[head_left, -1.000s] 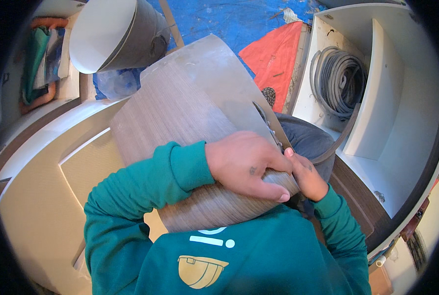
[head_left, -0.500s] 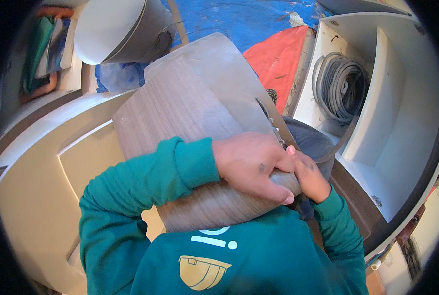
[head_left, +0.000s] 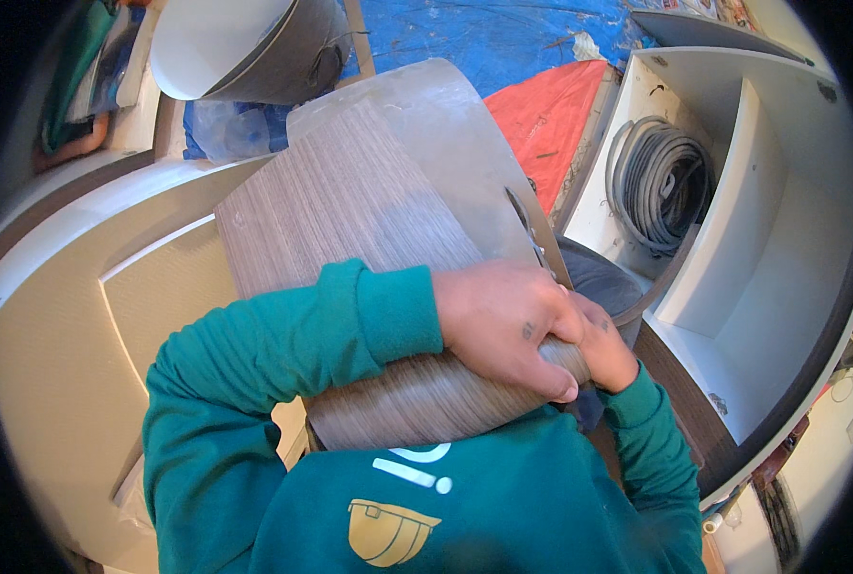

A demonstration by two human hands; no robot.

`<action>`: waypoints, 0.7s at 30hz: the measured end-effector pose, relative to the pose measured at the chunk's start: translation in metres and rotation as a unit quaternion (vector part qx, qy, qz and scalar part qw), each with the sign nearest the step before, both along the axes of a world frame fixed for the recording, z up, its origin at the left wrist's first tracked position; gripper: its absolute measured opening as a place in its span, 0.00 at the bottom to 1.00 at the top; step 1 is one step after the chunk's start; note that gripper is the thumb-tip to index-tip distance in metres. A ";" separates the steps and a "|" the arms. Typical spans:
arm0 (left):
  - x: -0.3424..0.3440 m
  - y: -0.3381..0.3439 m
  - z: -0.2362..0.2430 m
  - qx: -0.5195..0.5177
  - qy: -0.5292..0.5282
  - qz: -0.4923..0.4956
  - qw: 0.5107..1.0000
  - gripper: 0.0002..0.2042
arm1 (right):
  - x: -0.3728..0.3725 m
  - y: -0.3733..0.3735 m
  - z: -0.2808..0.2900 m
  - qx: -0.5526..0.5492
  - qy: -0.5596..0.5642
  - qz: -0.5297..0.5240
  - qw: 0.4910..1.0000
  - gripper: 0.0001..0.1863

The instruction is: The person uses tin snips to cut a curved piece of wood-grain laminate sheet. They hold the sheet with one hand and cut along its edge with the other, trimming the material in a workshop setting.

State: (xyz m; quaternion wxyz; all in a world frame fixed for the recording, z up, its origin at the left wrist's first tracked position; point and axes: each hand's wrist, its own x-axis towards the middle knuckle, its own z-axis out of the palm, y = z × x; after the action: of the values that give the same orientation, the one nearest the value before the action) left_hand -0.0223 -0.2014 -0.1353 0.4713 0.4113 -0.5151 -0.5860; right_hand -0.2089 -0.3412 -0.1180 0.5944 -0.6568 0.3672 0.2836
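Note:
A brown wood-grain laminate sheet (head_left: pixel 350 201) lies in front of my body over a grey board (head_left: pixel 446 124); its near edge curves down against my sweater. My left hand (head_left: pixel 508 330) reaches across the sheet from the left and is closed at its right corner, thumb along the surface. My right hand (head_left: pixel 606 349) is wrapped round that same corner from the right, touching the left hand's fingers; its own fingertips are mostly hidden. Just beyond the hands, a dark, narrow metal tool (head_left: pixel 522 215) rests along the grey board's right edge; its kind is unclear.
At the right stands a white open cabinet (head_left: pixel 756 201) with a coil of grey cable (head_left: pixel 661 187) inside. A dark bucket (head_left: pixel 599 277) sits beside the board. A rolled sheet (head_left: pixel 245 48), blue tarp (head_left: pixel 484 33) and red cloth (head_left: pixel 546 124) lie beyond. Cream panels (head_left: pixel 54 354) stand left.
The view has shifted slightly. Both hands keep their hold at the sheet's corner, the left one having slid a little to the right.

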 end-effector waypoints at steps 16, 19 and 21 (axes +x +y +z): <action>-0.002 0.004 -0.003 -0.032 0.001 0.032 0.999 0.20 | -0.006 0.004 -0.005 -0.055 -0.014 0.052 0.997 0.32; -0.002 0.005 -0.003 -0.024 0.002 0.026 0.999 0.20 | -0.007 0.005 -0.007 -0.058 -0.020 0.053 0.997 0.33; -0.001 0.005 -0.002 -0.023 0.002 0.024 0.999 0.20 | -0.006 0.006 -0.006 -0.060 -0.024 0.052 0.997 0.33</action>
State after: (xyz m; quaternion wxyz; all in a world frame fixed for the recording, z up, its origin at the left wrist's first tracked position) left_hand -0.0232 -0.1969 -0.1378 0.4959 0.4113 -0.5177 -0.5629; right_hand -0.2149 -0.3353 -0.1242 0.5473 -0.7157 0.3349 0.2757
